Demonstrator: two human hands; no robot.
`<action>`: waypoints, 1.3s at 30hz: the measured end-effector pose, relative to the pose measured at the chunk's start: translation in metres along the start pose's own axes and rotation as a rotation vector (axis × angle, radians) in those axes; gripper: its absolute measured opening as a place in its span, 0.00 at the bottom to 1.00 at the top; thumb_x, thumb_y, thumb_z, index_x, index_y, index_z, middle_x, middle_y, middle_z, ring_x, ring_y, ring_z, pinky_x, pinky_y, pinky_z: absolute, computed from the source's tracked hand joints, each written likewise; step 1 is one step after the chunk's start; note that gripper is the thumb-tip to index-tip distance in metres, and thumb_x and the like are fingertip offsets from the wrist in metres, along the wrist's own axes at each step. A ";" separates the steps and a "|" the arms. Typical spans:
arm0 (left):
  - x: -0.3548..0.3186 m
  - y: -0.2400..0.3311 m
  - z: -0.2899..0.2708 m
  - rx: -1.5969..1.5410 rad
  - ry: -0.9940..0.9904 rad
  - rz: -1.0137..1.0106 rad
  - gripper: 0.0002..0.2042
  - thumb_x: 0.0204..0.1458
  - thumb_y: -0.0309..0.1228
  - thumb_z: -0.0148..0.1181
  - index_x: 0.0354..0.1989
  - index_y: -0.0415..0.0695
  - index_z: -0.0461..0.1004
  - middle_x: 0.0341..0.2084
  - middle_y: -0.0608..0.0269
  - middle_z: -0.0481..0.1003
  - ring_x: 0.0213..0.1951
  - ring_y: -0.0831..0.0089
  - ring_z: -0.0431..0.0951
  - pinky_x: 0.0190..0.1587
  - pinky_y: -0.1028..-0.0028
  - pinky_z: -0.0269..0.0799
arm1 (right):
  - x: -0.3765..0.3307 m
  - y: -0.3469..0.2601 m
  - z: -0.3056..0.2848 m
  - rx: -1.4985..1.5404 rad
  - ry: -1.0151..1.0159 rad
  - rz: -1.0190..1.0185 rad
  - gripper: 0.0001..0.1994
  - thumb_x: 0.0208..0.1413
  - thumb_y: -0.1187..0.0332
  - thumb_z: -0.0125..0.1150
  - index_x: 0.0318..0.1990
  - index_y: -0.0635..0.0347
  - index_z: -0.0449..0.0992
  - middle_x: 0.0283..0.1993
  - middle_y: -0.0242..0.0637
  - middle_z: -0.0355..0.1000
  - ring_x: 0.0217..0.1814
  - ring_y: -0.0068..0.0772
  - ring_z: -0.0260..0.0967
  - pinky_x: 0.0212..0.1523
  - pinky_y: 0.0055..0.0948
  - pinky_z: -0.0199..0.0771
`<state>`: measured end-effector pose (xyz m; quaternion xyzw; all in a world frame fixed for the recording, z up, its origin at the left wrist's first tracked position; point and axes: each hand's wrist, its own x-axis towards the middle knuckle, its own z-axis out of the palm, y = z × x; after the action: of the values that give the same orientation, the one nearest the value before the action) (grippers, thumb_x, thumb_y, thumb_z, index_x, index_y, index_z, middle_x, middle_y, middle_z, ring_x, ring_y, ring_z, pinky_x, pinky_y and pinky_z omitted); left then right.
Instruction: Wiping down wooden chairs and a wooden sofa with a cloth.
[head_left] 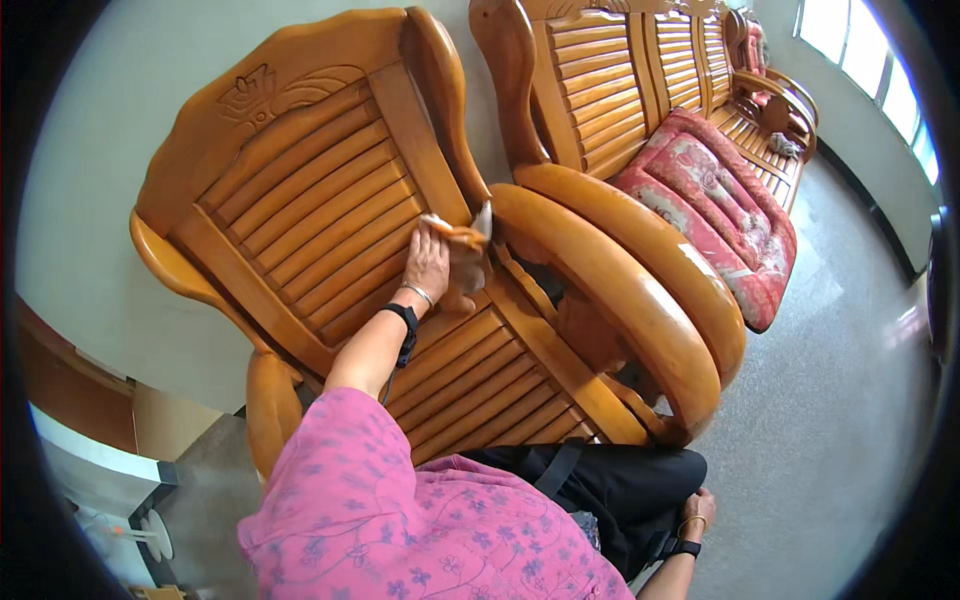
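My left hand point(428, 265) presses an orange and white cloth point(462, 240) against the lower right corner of the slatted back of a glossy wooden armchair point(300, 190), where the back meets the right armrest point(620, 290). A black band and a thin bangle sit on that wrist. The arm comes out of a pink flowered sleeve point(350, 480). My right hand point(697, 508) rests low at the right on my black trousers point(620, 480), holding nothing, with a bangle and a black band on its wrist.
A long wooden bench point(610, 90) of the same make stands right of the armchair, with a red flowered cushion point(710, 200) on its seat. Grey floor point(840, 400) spreads to the right below bright windows point(870, 60). A white fan point(140, 530) stands at the lower left.
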<state>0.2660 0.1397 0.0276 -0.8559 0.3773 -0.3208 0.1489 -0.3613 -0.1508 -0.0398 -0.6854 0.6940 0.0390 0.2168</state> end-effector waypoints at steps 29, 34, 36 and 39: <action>0.001 -0.285 -0.151 0.259 0.595 -0.851 0.29 0.60 0.45 0.45 0.65 0.39 0.56 0.65 0.39 0.54 0.67 0.42 0.51 0.63 0.44 0.53 | 0.038 0.015 0.023 0.038 0.029 -0.066 0.21 0.50 0.53 0.57 0.40 0.64 0.81 0.42 0.56 0.77 0.49 0.56 0.75 0.46 0.46 0.73; 0.014 -0.249 -0.123 0.330 0.370 -0.638 0.31 0.60 0.47 0.46 0.66 0.40 0.56 0.67 0.44 0.52 0.70 0.45 0.48 0.68 0.45 0.42 | 0.044 0.020 0.029 0.015 0.022 -0.045 0.22 0.51 0.53 0.57 0.40 0.65 0.81 0.42 0.56 0.77 0.49 0.56 0.75 0.46 0.46 0.72; 0.034 -0.233 -0.121 0.249 0.317 -0.482 0.30 0.57 0.45 0.51 0.66 0.43 0.59 0.68 0.52 0.52 0.70 0.51 0.47 0.70 0.48 0.39 | 0.046 0.022 0.031 0.004 0.023 -0.040 0.22 0.51 0.53 0.57 0.40 0.65 0.81 0.42 0.56 0.77 0.49 0.56 0.75 0.46 0.46 0.72; 0.073 -0.213 -0.114 0.168 0.272 -0.367 0.32 0.53 0.43 0.56 0.66 0.45 0.60 0.68 0.57 0.53 0.71 0.56 0.47 0.70 0.50 0.39 | 0.050 0.026 0.033 -0.014 0.019 -0.036 0.22 0.51 0.53 0.57 0.40 0.65 0.81 0.42 0.56 0.77 0.49 0.56 0.75 0.46 0.46 0.72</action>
<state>0.3454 0.2273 0.2506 -0.8437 0.2039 -0.4850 0.1066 -0.3764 -0.1850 -0.0933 -0.6998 0.6832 0.0335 0.2061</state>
